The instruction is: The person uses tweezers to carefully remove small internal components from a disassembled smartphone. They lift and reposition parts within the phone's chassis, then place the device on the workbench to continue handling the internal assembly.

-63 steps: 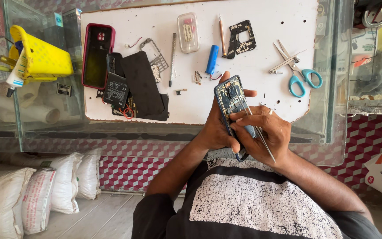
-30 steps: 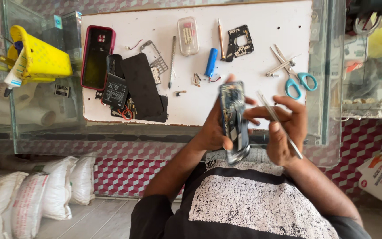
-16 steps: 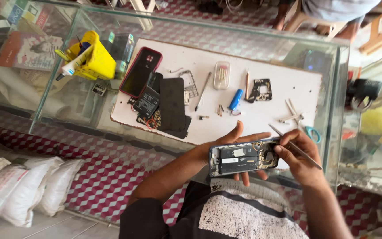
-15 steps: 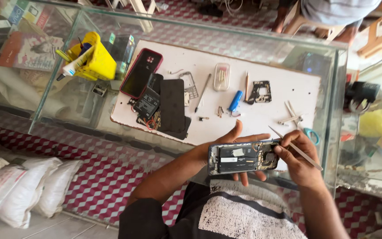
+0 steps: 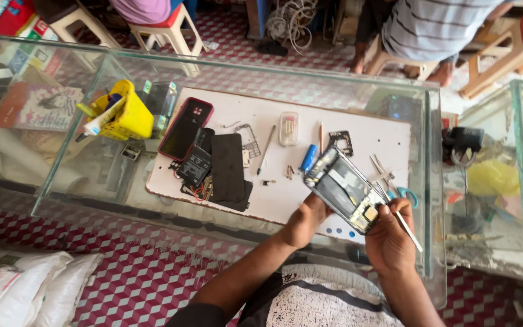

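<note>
Above the glass desk (image 5: 431, 181), the left hand (image 5: 302, 221) grips an opened phone (image 5: 345, 190) from below while the right hand (image 5: 388, 233) pinches tweezers (image 5: 402, 219) at its lower corner, probing the exposed insides; next seems a steady, fine pick there.

Half a second ago the opened black smartphone with its bare circuit board (image 5: 344, 189) lay level between the hands; now it slants, top end up to the left. The left hand (image 5: 305, 219) has slid under its lower edge. The right hand (image 5: 388, 237), with the thin metal tool (image 5: 405, 224), sits at the phone's lower right end.
</note>
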